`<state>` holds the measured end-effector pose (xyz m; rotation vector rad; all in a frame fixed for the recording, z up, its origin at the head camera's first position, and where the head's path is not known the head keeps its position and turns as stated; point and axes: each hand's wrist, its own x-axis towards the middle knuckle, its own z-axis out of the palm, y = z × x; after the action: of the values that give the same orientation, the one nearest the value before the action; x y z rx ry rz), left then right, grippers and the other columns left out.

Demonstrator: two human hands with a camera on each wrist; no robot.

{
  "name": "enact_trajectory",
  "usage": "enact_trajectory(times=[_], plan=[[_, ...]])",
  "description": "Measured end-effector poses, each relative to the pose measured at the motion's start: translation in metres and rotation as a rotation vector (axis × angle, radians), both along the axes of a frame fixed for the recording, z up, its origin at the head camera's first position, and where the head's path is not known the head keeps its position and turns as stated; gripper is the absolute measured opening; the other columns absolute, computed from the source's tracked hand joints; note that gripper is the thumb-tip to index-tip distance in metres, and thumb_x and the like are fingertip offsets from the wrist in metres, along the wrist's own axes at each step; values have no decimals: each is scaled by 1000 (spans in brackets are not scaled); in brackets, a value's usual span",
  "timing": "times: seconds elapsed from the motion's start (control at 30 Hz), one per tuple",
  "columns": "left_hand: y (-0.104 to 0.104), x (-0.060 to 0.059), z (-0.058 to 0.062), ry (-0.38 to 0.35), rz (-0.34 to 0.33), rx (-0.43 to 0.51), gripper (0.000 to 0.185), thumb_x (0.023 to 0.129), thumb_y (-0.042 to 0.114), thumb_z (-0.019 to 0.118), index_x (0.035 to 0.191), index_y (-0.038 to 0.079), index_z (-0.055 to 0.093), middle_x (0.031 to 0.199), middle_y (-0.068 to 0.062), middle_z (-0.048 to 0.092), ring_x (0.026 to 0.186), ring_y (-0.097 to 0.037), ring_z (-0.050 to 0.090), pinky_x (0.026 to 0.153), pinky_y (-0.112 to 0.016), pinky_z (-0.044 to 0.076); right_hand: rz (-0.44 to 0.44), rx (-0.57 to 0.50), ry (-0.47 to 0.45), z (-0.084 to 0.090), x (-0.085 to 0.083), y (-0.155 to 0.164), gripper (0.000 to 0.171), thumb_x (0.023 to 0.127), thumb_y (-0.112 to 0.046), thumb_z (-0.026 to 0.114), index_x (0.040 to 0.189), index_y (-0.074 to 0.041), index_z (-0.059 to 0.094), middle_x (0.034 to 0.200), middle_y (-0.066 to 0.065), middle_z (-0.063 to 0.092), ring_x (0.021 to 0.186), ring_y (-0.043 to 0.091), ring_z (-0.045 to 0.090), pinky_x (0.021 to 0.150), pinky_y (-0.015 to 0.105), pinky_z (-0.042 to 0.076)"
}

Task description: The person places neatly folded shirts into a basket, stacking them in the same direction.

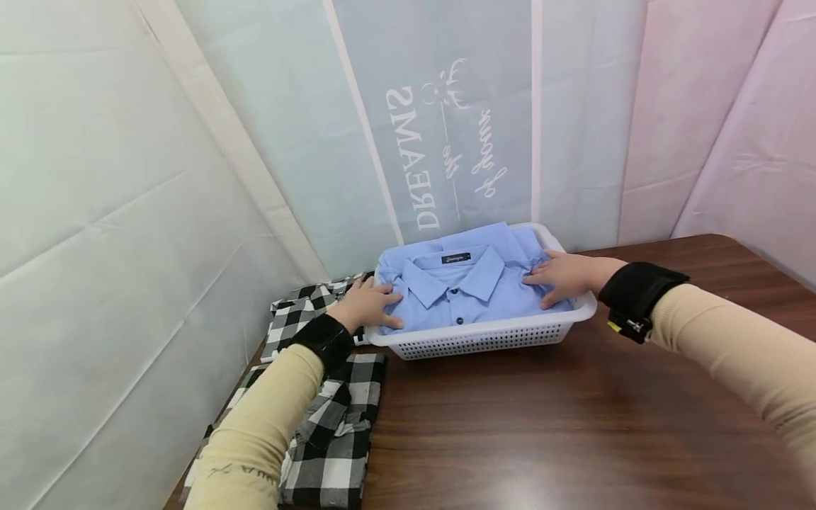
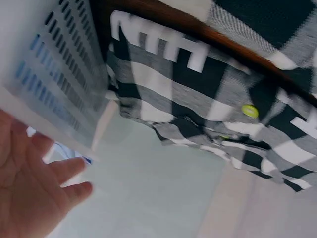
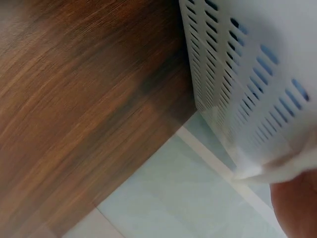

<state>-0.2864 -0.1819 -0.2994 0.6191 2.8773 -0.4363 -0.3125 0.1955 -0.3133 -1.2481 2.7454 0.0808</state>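
Note:
A folded light-blue collared shirt [image 1: 430,312] lies in a white perforated plastic basket [image 1: 481,343], its collar and dark label facing up. My left hand [image 1: 363,306] reaches over the basket's left rim, fingers spread and resting on the shirt's left edge. At the opposite end, my right hand [image 1: 569,275] rests extended fingers on the shirt's right side. In the left wrist view, the left hand [image 2: 29,186] shows spread fingers by the basket rim. Only a small part of the right hand [image 3: 298,203] appears in the right wrist view, beneath the basket's rim [image 3: 282,171].
Black-and-white checked garments lie folded on the left: one [image 1: 287,331] beside the basket, another [image 1: 331,467] nearer, partly behind the left arm. The brown wooden table [image 1: 542,425] extends in front and right. Printed curtains [image 1: 574,127] hang close behind the basket.

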Motion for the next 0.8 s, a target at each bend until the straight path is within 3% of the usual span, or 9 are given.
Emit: enact_trajectory(times=[0.2, 0.37, 0.53, 0.7, 0.8], plan=[[12, 2, -2, -32, 83, -78, 74, 79, 64, 54, 142, 31, 34, 148, 0, 30, 125, -43, 33, 102, -53, 22, 20, 80, 23, -2, -3, -8, 56, 85, -37, 61, 127, -2, 53, 120, 20, 58, 117, 33, 51, 103, 59, 20], [16, 6, -3, 45, 105, -32, 79, 79, 63, 54, 144, 26, 29, 151, -4, 22, 126, -45, 30, 101, -55, 26, -55, -42, 131, -5, 4, -8, 52, 82, -31, 66, 122, 0, 56, 121, 22, 57, 117, 37, 48, 103, 60, 19], [15, 15, -12, 85, 134, 42, 93, 78, 64, 56, 147, 14, 19, 153, -12, 10, 132, -50, 15, 101, -60, 25, -155, -135, 285, -12, 15, -5, 55, 84, -32, 64, 122, 5, 53, 126, 29, 49, 123, 45, 38, 100, 67, 13], [15, 14, -18, 73, 142, 54, 88, 79, 63, 56, 145, 13, 26, 152, -5, 18, 131, -47, 22, 101, -57, 27, -138, -99, 246, -16, 14, -7, 45, 86, -30, 61, 115, 5, 59, 116, 23, 59, 119, 43, 45, 98, 69, 16], [13, 14, -16, 64, 145, 154, 86, 81, 60, 56, 146, 13, 25, 152, -4, 19, 132, -47, 21, 102, -58, 26, -158, -183, 194, -15, 12, -6, 45, 87, -28, 60, 117, 5, 57, 117, 24, 58, 119, 44, 43, 99, 68, 13]])
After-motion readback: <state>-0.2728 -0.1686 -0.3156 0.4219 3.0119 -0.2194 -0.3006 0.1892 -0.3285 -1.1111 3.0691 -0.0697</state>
